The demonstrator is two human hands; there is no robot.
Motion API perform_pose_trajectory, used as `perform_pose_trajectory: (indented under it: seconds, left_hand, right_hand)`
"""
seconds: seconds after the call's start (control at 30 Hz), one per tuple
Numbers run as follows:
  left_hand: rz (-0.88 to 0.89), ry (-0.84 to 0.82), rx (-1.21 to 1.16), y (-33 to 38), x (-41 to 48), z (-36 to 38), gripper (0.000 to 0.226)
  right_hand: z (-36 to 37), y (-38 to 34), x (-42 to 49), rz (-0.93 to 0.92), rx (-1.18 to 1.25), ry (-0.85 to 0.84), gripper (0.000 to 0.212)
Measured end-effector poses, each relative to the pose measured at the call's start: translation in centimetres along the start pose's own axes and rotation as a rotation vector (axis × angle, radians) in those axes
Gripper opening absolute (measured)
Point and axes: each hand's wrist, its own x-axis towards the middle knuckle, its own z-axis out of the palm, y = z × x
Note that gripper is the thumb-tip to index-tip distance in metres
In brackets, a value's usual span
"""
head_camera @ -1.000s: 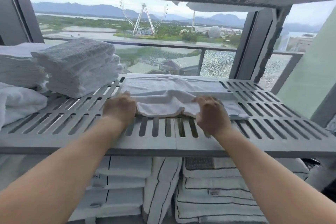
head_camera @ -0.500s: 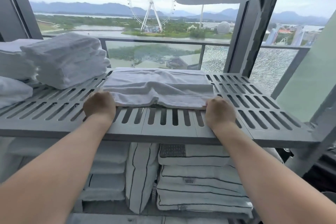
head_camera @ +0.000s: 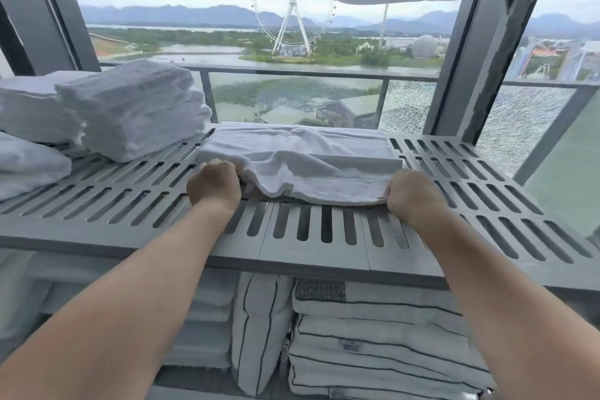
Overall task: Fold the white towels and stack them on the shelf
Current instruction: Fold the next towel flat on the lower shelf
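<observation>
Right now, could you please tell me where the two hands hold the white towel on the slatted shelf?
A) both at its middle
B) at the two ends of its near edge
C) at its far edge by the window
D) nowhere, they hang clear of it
B: the left hand and the right hand each grip one end of the near edge of the white towel, which lies on the slatted shelf.

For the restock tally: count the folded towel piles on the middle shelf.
3, all left: tall pile beside the held towel, second pile behind it, third pile nearest, cut off. More may be hidden.
</observation>
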Motion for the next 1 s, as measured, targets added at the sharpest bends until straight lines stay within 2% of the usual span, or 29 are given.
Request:
perform_pose_trajectory:
  seconds: [0.07,0.27,0.37,0.47,0.53,0.57,0.63,0.67,0.77,0.8,0.83,0.93,1.0]
  left_hand:
    - [0.031,-0.023,-0.014,0.4,1.7,0.6,0.034]
    - [0.099,-0.088,-0.159,2.6,7.3,1.7,0.031]
    - [0.146,-0.100,-0.208,3.5,9.6,2.9,0.028]
    - [0.190,-0.145,-0.259,3.5,12.3,3.8,0.026]
    - [0.195,-0.148,-0.260,3.2,14.3,4.2,0.027]
    - [0.180,-0.140,-0.265,3.0,15.2,4.5,0.028]
    - [0.129,-0.130,-0.325,2.8,16.7,5.0,0.031]
    - [0.107,-0.095,-0.379,2.8,17.1,5.2,0.032]
    - [0.064,0.166,-0.575,3.3,17.2,5.3,0.034]
    - [0.037,0.210,-0.626,3.4,17.2,5.0,0.034]
    - [-0.023,0.192,-0.690,3.4,17.5,4.7,0.033]
    - [-0.346,0.065,-1.030,2.4,19.0,4.0,0.031]
    - [-0.532,0.044,-1.254,1.5,19.4,3.6,0.030]
  right_hand:
    - [-0.2,0.1,0.8,0.045,0.009,0.012,0.024]
    - [1.3,-5.0,3.8,0.011,0.122,0.290,0.025]
    - [1.7,-7.7,6.7,0.027,0.221,0.244,0.021]
    - [2.2,-9.0,9.5,0.104,0.323,0.187,0.030]
    - [2.3,-9.1,10.8,0.177,0.406,0.236,0.047]
    - [2.5,-9.1,11.3,0.211,0.454,0.292,0.048]
    - [2.9,-9.3,12.3,0.290,0.569,0.403,0.031]
    - [2.9,-9.6,12.9,0.341,0.703,0.421,0.026]
    - [2.6,-11.2,14.3,0.517,1.342,0.286,0.029]
    - [2.4,-11.5,14.6,0.556,1.460,0.286,0.032]
    - [2.4,-11.6,15.0,0.594,1.518,0.331,0.033]
    - [2.4,-11.0,15.8,0.785,1.598,0.544,0.037]
    - [2.4,-10.3,15.7,0.892,1.665,0.626,0.039]
